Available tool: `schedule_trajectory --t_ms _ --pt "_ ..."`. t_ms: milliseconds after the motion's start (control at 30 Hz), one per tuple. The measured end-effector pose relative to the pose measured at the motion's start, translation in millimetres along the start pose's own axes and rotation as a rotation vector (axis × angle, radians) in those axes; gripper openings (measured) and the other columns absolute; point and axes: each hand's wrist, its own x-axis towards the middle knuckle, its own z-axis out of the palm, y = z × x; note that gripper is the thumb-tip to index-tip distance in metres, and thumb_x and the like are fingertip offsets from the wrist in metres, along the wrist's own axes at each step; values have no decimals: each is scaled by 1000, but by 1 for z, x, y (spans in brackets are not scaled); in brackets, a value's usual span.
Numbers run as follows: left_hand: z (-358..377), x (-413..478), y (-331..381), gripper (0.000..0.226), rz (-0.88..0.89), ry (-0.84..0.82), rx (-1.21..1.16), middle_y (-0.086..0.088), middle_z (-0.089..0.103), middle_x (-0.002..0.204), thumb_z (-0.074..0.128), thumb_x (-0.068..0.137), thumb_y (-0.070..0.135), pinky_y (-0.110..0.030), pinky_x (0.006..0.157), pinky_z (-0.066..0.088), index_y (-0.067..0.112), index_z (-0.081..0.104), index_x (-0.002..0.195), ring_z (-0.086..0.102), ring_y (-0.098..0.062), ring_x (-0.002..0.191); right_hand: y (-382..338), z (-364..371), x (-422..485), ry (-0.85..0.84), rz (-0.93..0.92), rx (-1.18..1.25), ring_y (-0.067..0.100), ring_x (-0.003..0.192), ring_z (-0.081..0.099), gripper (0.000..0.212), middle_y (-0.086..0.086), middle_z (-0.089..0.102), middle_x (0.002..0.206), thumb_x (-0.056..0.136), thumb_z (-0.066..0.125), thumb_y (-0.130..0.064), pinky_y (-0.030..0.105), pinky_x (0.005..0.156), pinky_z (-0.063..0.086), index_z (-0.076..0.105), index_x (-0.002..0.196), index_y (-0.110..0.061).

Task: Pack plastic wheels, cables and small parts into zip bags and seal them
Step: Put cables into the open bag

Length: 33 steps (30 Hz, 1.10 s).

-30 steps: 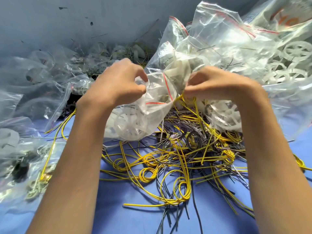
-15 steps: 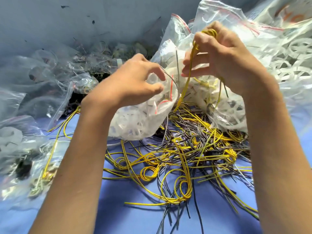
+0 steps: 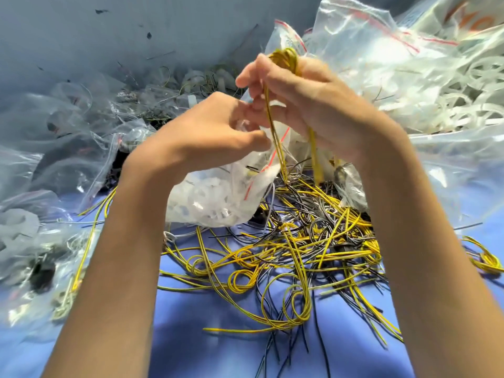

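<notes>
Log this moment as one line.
left hand: holds zip bag | right hand: grips yellow cable | cable ends: hang onto cable pile

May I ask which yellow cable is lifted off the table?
The yellow cable gripped in the right hand, above the zip bag the left hand holds; the other cables lie tangled on the blue table.

1. A blue surface (image 3: 218, 345) carries everything.
2. A loose tangle of yellow and black cables (image 3: 286, 255) sprawls across its middle.
3. Clear zip bags (image 3: 41, 241) holding small parts lie heaped at left.
4. Larger bags of white plastic wheels (image 3: 436, 85) pile up at right.
5. A separate yellow coil (image 3: 485, 261) lies near the right edge.
</notes>
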Motion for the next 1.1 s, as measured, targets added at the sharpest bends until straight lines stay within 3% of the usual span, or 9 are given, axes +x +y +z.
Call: schedule_trajectory --t_ms 67,133,300,467,600,700,800,967,1100 --pt "-1 0 0 23 -26 2 -103 13 56 59 74 71 38 -15 54 41 17 73 81 47 -1 54 0 6 1 64 -14 -83 17 79 54 28 10 50 90 102 30 -30 40 80 54 50 93 -14" --pt "-3 0 1 32 -52 29 -170 12 61 59 75 70 49 -8 51 39 19 75 81 50 1 52 -3 11 1 187 -102 -97 15 66 57 34 12 51 93 94 26 -45 32 59 54 44 100 -17" --pt "-3 -2 3 43 -23 64 -141 -7 70 77 68 63 64 -12 55 40 25 76 81 55 -2 57 3 5 13 474 -142 -99 4 41 32 11 -3 30 64 103 34 -27 19 42 32 37 98 -18" --pt "-6 3 -2 13 -56 180 -93 -2 61 77 69 84 22 -26 69 43 23 72 96 52 -11 69 10 -3 10 136 -23 -313 6 63 42 32 -4 39 74 98 36 -3 24 59 46 45 122 -21" --pt "-10 5 -4 36 -55 261 -44 4 61 79 59 74 26 -25 77 44 18 70 108 52 -10 73 6 -11 4 46 33 -730 2 39 38 33 -12 43 45 102 36 -35 20 42 33 64 101 -19" --pt "-11 4 0 51 -43 261 -46 11 60 78 46 65 30 -22 74 42 20 69 110 55 -6 72 10 -9 1 -184 289 -1165 11 55 48 48 -4 49 57 95 39 -53 21 50 35 61 80 -12" --pt "-9 2 2 46 1 176 -35 3 60 78 44 64 27 -25 71 41 27 68 104 50 -11 69 13 -7 1 -241 217 -1118 18 56 44 27 1 46 63 97 44 -28 28 48 33 56 89 -4" --pt "-16 -1 3 44 48 189 -46 -2 53 68 42 67 20 -27 66 40 24 68 101 45 -15 64 7 -3 -1 -220 44 -830 0 43 56 17 -5 62 69 96 52 -15 10 42 41 68 94 -15" --pt "-13 -4 10 45 76 131 -69 -2 53 75 44 67 17 -25 65 36 21 68 106 43 -13 66 21 11 6 -265 175 -1239 8 44 45 21 -6 50 47 87 54 -16 18 41 30 69 72 -14"
